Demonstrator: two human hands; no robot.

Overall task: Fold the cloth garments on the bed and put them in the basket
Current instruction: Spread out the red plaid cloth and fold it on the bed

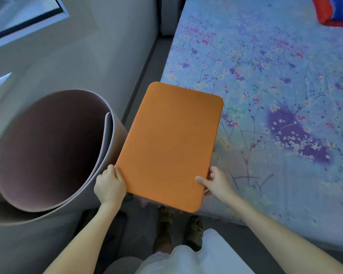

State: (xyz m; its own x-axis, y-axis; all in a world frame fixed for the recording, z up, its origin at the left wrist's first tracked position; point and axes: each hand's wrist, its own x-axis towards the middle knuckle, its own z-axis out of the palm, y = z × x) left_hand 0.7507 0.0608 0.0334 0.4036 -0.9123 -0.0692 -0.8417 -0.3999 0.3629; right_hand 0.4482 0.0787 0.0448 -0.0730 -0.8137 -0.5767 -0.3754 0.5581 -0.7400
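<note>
Both hands hold a flat orange board (170, 145) by its near corners: left hand (109, 183) clamped on the left edge, right hand (216, 182) pinching the right. Board hangs over the floral bed (275, 76) edge, beside a rolled grey mat (53, 155).

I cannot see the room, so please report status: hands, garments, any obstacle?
Left hand and right hand both grip orange board at bed edge. No garments or basket seen. Rolled mat at left.
</note>
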